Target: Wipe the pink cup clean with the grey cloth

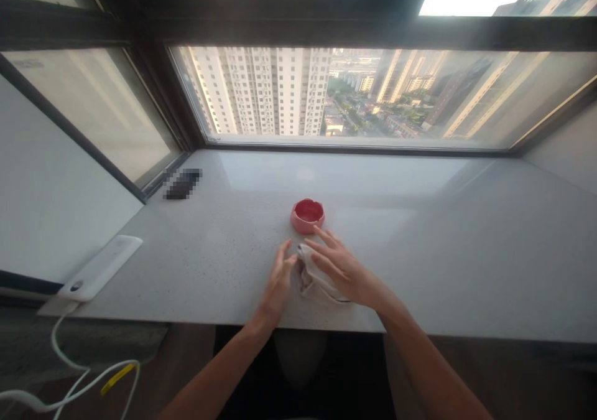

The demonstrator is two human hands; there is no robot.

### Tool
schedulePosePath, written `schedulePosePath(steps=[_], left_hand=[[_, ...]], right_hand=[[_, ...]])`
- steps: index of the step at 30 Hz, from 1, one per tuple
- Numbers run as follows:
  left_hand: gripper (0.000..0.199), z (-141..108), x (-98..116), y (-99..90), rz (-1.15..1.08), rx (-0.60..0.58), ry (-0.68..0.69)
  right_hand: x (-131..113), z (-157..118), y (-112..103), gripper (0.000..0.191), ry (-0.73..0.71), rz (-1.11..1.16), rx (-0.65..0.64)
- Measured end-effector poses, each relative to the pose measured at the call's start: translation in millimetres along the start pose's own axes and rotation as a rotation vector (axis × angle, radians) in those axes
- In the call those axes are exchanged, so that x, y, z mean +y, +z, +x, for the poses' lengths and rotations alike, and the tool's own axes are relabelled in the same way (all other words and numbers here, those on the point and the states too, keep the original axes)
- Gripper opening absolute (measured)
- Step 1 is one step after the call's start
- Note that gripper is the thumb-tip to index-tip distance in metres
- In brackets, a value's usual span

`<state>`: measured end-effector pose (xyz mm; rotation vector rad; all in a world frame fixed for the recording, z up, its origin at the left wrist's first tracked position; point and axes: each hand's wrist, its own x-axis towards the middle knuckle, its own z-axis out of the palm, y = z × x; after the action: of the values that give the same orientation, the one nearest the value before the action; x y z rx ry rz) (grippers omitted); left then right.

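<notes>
A crumpled pale cloth lies on the white sill near its front edge, between my two hands. My right hand is over the cloth with its fingers stretched out and apart, covering part of it. Beside the cloth's left edge is my left hand, its fingers extended and its thumb close to the cloth; I cannot tell whether the thumb touches it. Just beyond my fingertips stands a pink-red ashtray with a notched rim, upright. The right fingertips come very near its front side.
A white power strip lies at the left end of the sill, its white cable hanging below. A dark, pixelated object rests in the back left corner. Window panes with dark frames border the back and left.
</notes>
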<state>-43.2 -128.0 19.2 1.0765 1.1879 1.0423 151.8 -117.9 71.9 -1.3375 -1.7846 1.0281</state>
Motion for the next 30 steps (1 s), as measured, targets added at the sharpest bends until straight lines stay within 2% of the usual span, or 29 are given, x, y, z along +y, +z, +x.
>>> schedulePosePath(steps=[1, 3, 4, 6, 8, 10, 12, 14, 15, 18, 19, 21, 23, 27, 30], left_hand=[[0.055, 1, -8, -9.6, 0.091, 0.113, 0.086], [0.055, 5, -18, -25.2, 0.216, 0.189, 0.221], [0.052, 6, -19, -30.0, 0.266, 0.179, 0.266], [0.045, 9, -16, -32.4, 0.373, 0.099, 0.311], [0.041, 10, -9, -27.4, 0.494, 0.035, 0.317], [0.041, 9, -1, -20.2, 0.551, -0.021, 0.292], [0.046, 5, 3, -15.8, 0.506, -0.106, 0.281], [0.048, -4, 2, -16.5, 0.429, -0.206, 0.346], [0.046, -9, 0, -18.6, 0.402, -0.247, 0.409], [0.038, -26, -12, -27.7, 0.349, -0.313, 0.640], [0.037, -31, -17, -30.5, 0.331, -0.317, 0.711], [0.039, -38, -23, -35.0, 0.324, -0.282, 0.817], [0.042, -43, -24, -37.9, 0.361, -0.221, 0.859], [0.029, -47, -20, -43.0, 0.451, -0.090, 0.839], [0.017, -48, -16, -47.3, 0.498, -0.054, 0.835]], right_hand=[[6, 0, 1, 0.061, 0.006, 0.086, -0.014], [19, 2, -1, 0.067, 0.021, 0.228, 0.097], [26, 4, -3, 0.066, 0.032, 0.238, 0.191], [40, 7, -5, 0.058, 0.057, 0.097, 0.361], [52, 7, -5, 0.046, 0.111, -0.139, 0.421], [57, 1, 0, 0.034, 0.159, -0.233, 0.329], [53, -13, 6, 0.029, 0.136, -0.121, 0.190], [44, -31, 12, 0.021, 0.070, 0.031, 0.126], [39, -41, 14, 0.025, 0.047, 0.074, 0.117], [25, -66, 18, 0.067, 0.045, 0.060, 0.088], [21, -72, 18, 0.069, 0.038, 0.047, 0.062], [15, -79, 19, 0.049, -0.006, 0.033, 0.027], [11, -81, 21, 0.031, -0.060, 0.034, 0.040], [5, -82, 24, 0.022, -0.120, 0.049, 0.162], [1, -85, 22, 0.018, -0.161, 0.103, 0.245]])
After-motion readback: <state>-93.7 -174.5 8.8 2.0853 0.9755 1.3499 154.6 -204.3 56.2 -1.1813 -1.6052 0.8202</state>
